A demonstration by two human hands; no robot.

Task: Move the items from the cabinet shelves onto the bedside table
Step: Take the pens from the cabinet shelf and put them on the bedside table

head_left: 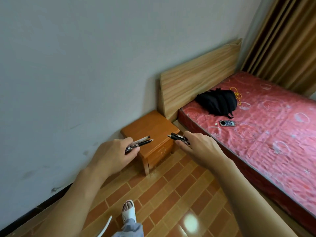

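Black pens (142, 142) gripped in left hand (112, 155); dark pen (177, 138) in right hand (200, 147); both over bedside table (153, 129)

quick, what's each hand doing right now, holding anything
Left hand: fingers closed around two pens, tips pointing toward the bedside table.
Right hand: fingers closed around a dark pen.

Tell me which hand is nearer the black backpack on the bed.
Right. The right hand holds pens beside the bed, below-left of the black backpack; the left hand holds pens beyond the bedside table.
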